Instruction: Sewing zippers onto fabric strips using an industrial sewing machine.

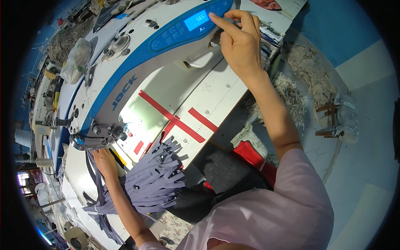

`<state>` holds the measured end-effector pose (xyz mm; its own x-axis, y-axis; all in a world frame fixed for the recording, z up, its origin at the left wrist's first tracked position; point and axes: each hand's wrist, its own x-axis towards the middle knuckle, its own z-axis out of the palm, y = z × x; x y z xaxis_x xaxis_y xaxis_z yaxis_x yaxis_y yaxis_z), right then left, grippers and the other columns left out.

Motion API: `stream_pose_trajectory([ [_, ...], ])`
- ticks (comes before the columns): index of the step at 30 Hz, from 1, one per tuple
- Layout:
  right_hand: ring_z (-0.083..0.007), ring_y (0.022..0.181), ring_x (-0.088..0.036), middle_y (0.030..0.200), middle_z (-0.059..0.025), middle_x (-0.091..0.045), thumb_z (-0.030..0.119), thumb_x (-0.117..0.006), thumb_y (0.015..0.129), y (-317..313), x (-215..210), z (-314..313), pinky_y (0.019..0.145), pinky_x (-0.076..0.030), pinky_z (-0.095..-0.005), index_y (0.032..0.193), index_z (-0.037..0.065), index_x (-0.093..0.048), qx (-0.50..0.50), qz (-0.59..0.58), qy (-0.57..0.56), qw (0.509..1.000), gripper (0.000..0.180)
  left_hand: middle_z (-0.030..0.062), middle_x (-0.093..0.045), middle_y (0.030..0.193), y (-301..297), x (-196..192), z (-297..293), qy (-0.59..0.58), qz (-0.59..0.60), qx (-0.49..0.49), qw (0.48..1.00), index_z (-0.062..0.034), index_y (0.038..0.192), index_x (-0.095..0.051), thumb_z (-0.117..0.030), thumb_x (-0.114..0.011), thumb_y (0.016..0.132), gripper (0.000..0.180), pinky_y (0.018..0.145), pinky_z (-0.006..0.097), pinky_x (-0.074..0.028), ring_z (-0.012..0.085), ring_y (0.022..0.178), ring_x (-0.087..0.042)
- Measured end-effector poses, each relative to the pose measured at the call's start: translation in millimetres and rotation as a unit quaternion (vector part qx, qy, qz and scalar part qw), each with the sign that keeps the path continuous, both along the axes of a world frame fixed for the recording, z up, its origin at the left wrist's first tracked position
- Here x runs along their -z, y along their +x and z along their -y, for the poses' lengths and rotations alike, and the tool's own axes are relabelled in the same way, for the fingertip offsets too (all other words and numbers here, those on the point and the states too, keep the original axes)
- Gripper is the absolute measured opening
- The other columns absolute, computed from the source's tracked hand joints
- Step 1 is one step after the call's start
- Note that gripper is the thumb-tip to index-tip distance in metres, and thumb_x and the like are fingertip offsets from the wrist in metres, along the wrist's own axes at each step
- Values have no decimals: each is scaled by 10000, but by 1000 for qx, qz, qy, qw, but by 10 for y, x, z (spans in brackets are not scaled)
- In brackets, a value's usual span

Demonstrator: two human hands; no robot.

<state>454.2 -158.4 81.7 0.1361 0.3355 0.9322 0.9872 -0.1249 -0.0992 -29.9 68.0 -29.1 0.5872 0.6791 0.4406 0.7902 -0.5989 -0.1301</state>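
Note:
A white and blue sewing machine (137, 62) slants across the view. My right hand (241, 43) is at its lit control panel (196, 21), index finger stretched to the display's right edge, other fingers curled, holding nothing. My left hand (106, 163) rests low beside the needle end of the machine, next to dark grey fabric strips (95, 177). Its fingertips are partly hidden by the machine head, so its grip is unclear. A thick bundle of grey-purple strips (154, 177) lies under and beside my left forearm, spreading over the table's near edge.
Red tape (171, 116) marks the white machine bed. Dark cloth (227, 168) and red cloth (250, 154) lie below the table edge. Scrap piles (279, 96) and a small wooden stool (329, 121) stand on the right floor. A clear plastic bag (78, 60) sits behind the machine.

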Motion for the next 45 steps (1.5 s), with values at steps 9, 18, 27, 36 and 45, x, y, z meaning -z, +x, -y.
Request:
stream_pose_trajectory([
  [9, -263, 979, -533, 1086, -69, -616, -75, -620, 789, 7, 12, -40, 845, -484, -359, 1177, 211, -770, 0, 13, 20, 1000, 505, 274, -593, 1194, -2, -25, 17, -23, 2, -6, 1000, 79, 1142, -572, -20, -518, 964, 211, 982, 514, -440, 463, 1127, -540],
  [18, -266, 961, -542, 1063, -68, -620, -83, -610, 790, -2, 10, -26, 842, -485, -375, 1207, 196, -754, -5, 14, 14, 1000, 522, 267, -585, 1196, -11, -22, 14, -24, -6, -12, 1000, 62, 1137, -569, -30, -518, 970, 197, 942, 505, -449, 454, 1096, -545],
  [27, -263, 966, -536, 1077, -72, -617, -74, -605, 795, -2, 14, -11, 847, -482, -379, 1214, 176, -746, 16, 30, 13, 999, 507, 286, -596, 1170, 80, -101, 96, -37, 2, -11, 999, 94, 1159, -568, 11, -529, 939, 238, 987, 530, -437, 485, 1126, -535],
  [36, -266, 974, -530, 1085, -75, -615, -67, -598, 798, 4, -7, -2, 839, -488, -374, 1200, 169, -752, 23, 32, 9, 999, 492, 283, -598, 1175, 38, -68, 54, -34, -6, -14, 999, 86, 1168, -568, 9, -525, 939, 246, 985, 535, -437, 487, 1121, -535],
  [45, -267, 958, -522, 1096, -70, -611, -51, -609, 788, 10, -14, -11, 854, -471, -379, 1198, 138, -749, 33, 7, 16, 999, 473, 271, -584, 1110, 23, -34, 29, -8, 2, 4, 1000, 75, 1055, -567, -31, -522, 958, 151, 919, 509, -449, 457, 1048, -554],
])
